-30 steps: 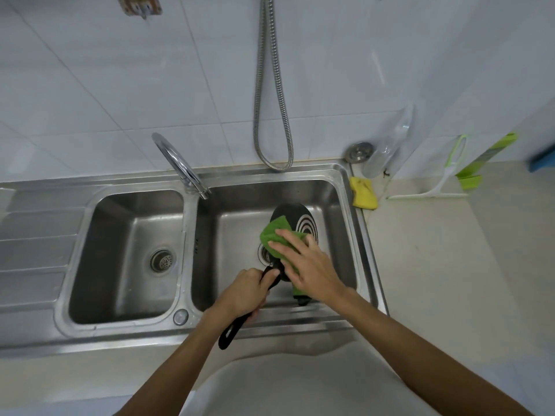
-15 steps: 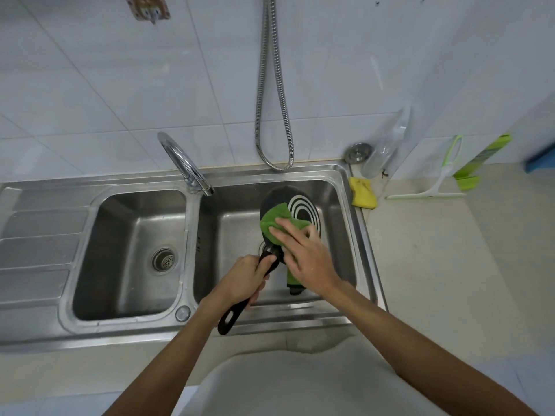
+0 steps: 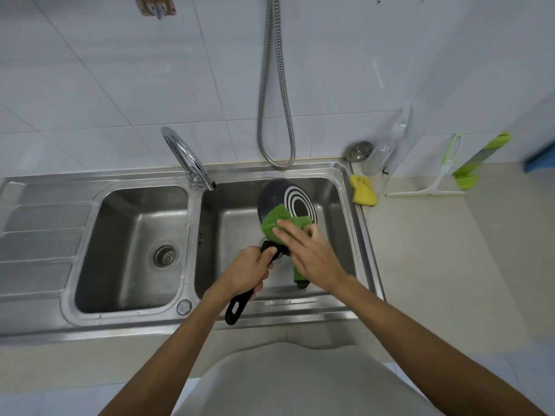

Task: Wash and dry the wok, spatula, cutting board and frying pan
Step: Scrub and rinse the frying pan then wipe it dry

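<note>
1. Fingers of the left hand (image 3: 244, 273) are clenched round the black handle (image 3: 244, 297) of the round black frying pan (image 3: 270, 196). The handle's looped tail sticks out below the fist, over the front rim of the stainless steel double sink (image 3: 270, 169).
2. The right hand (image 3: 312, 253) lies flat, fingers straight and released. It presses a green cloth (image 3: 274, 220) against the pan's underside. The pan is tilted up in the right basin (image 3: 231, 235), mostly beyond those fingertips.
3. Edges and room: the pan's far rim is near the basin's back wall; contact cannot be told. Bare steel runs left of the left knuckles to the divider. Right of the right hand only a narrow strip remains before the basin wall. The chrome tap (image 3: 187, 159) ends up and left of the fingertips, apart from the pan.
4. The left basin (image 3: 120, 235), with a round drain strainer (image 3: 164, 255), lies well left of the left fist.
5. Markings: white concentric rings (image 3: 300, 199) sit on the pan's underside, beyond the right fingertips. A brown wall tag (image 3: 154, 7) is cut by the top edge, its print too small to read.
6. Hard to see: the right hand hides the pan's near rim, and its outermost finger is blurred. A green strip (image 3: 298, 273) with a dark end hangs beside the right wrist; cloth or brush, I cannot tell.
7. Right of the right hand, past the sink rim, are a yellow sponge (image 3: 363, 190), a clear bottle (image 3: 381, 154), a metal plug (image 3: 359, 150) and a white-and-green squeegee (image 3: 435, 181).
</note>
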`<state>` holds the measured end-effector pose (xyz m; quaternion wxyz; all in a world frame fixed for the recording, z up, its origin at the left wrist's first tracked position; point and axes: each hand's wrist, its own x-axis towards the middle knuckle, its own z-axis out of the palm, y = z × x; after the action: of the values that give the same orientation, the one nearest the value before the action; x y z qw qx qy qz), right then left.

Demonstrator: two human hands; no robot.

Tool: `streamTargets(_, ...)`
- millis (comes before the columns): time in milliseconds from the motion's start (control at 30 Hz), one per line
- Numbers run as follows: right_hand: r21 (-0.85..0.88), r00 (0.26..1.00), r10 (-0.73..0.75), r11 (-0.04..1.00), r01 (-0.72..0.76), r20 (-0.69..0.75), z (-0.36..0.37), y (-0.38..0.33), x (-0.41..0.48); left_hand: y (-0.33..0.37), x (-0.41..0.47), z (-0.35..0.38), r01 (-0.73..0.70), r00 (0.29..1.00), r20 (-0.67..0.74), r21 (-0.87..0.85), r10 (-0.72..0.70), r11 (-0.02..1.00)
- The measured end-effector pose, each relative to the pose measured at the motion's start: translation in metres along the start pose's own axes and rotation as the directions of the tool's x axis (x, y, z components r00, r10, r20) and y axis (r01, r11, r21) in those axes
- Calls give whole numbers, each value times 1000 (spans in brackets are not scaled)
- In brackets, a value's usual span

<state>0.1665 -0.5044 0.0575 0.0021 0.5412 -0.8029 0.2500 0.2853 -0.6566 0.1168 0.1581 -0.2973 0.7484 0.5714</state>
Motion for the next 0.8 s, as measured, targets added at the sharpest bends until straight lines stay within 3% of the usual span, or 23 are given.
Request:
streamTargets(33, 17, 994, 103, 995, -103, -45, 0, 11, 3, -2, -3, 0, 14, 1000, 15, -34, -13, 999)
streamTargets(100, 164, 896, 430, 897, -410, -110, -6, 37, 11, -7, -9, 0, 13, 999, 43, -58, -11, 998)
streamTargets(200, 315, 803, 594, 772, -552, -48, -13, 54, 15, -8, -12, -3, 11, 997, 72, -73, -6, 997)
streamTargets(300, 315, 855, 511, 828, -463, -87, -6, 12, 11, -2, -3, -2, 7, 999, 37, -126, -2, 992)
streamTargets(400, 250, 953, 293, 931, -267, -72, 3, -28, -1, 1, 4, 1, 12, 1000, 5, -233, -11, 973)
streamTargets(467, 197, 976, 201, 964, -181, -87, -1, -20, 2, 0, 4, 2, 13, 1000, 13, -285, -10, 958)
streamTargets(533, 244, 918, 374, 910, -336, -130, -8, -3, 7, -4, 1, 2, 17, 999, 33, -319, -7, 948)
streamTargets(600, 333, 791, 596, 781, -529, -142, -10, 14, 9, -8, -3, 4, 13, 999, 45, -329, 2, 944)
streamTargets(667, 332, 757, 637, 753, -569, -147, -4, 4, 6, -11, -5, 7, 5, 999, 39, -337, 9, 942)
streamTargets(800, 160, 943, 296, 949, -272, -153, 13, -36, -15, -14, -3, 18, -12, 999, 29, -389, 25, 921)
